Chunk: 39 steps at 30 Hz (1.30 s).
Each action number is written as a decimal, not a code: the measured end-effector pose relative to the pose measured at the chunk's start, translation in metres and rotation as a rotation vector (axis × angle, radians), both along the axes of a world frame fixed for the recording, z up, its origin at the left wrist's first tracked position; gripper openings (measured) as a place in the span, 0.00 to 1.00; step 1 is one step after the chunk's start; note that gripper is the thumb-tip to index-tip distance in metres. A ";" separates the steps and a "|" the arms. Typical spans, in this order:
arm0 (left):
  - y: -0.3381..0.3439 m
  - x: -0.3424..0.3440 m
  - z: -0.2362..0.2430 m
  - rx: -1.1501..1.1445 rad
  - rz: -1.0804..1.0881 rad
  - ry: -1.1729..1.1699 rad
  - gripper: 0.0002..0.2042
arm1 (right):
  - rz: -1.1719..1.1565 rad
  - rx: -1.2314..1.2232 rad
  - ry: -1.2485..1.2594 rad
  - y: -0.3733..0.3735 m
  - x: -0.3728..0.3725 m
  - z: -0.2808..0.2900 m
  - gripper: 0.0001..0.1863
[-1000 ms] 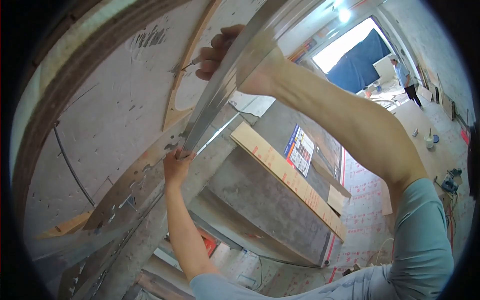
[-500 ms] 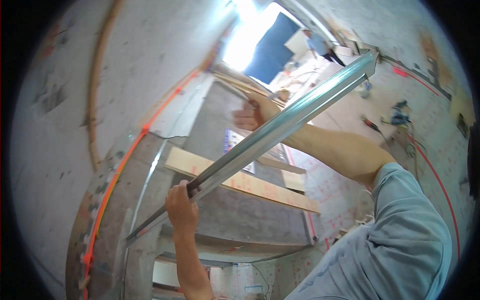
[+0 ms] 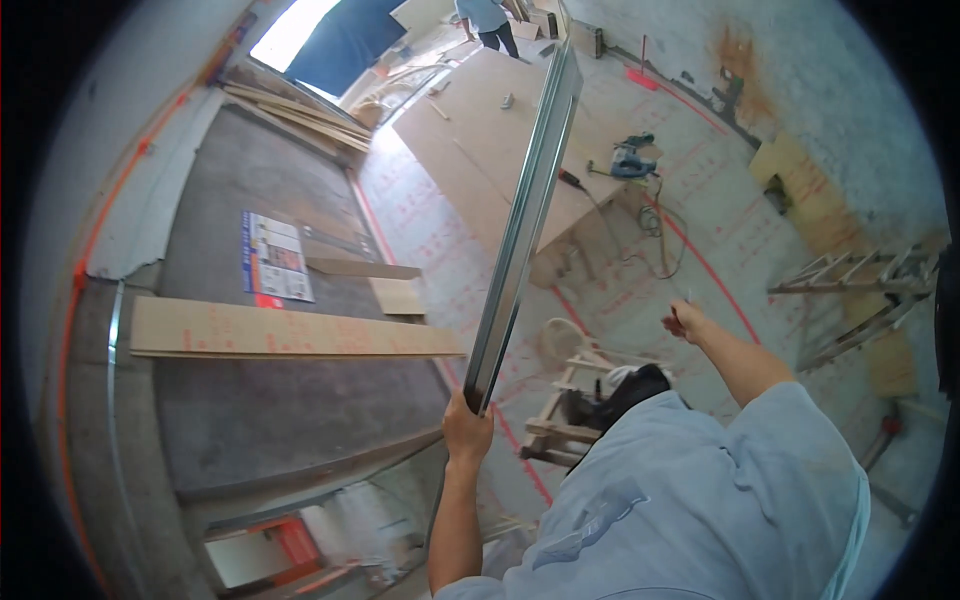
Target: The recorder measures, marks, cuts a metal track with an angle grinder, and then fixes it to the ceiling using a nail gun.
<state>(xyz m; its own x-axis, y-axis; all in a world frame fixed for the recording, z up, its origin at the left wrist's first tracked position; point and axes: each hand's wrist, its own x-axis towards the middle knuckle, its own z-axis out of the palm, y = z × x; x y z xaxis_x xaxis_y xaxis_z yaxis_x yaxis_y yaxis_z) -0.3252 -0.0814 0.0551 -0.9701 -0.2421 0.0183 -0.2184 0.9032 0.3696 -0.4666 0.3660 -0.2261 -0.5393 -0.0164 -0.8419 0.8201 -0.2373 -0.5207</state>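
Note:
My left hand (image 3: 467, 430) is wrapped round the lower part of a long silvery metal channel (image 3: 528, 205). The channel slants up and away, its far end near the top of the view. To the right, away from the channel, my right hand (image 3: 682, 321) is held out with its fingers curled in. Something thin and tiny seems to poke up from those fingers, too small to name. Left of the channel, a long wooden board (image 3: 290, 330) lies across the grey recessed surface, its right end close to the channel.
Below me is a wooden stepladder (image 3: 560, 430) with a dark shoe on it. A large board table (image 3: 470, 130) bears tools, including a blue power tool (image 3: 630, 160) with a cord. Another ladder (image 3: 850, 285) stands at right. A person (image 3: 485, 20) is at the far end.
The view has turned to the right. My right hand has moved off from beside the channel and out to the right. The channel, still in my left hand, now stands steeper.

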 end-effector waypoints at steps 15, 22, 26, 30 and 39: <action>-0.001 0.099 -0.229 0.081 0.156 0.073 0.25 | 0.732 0.907 0.145 0.163 0.060 0.141 0.17; -0.003 0.086 -0.258 0.186 0.191 -0.042 0.29 | 0.698 1.077 0.237 0.122 0.145 0.206 0.10; -0.003 0.086 -0.264 0.237 0.213 -0.110 0.29 | 0.588 1.351 0.685 0.065 0.157 0.219 0.11; -0.003 0.083 -0.255 0.295 0.219 -0.129 0.28 | 0.562 1.629 0.986 -0.029 0.143 0.238 0.12; -0.006 0.085 -0.257 0.347 0.120 -0.141 0.31 | 1.126 1.212 0.547 -0.088 0.241 0.078 0.17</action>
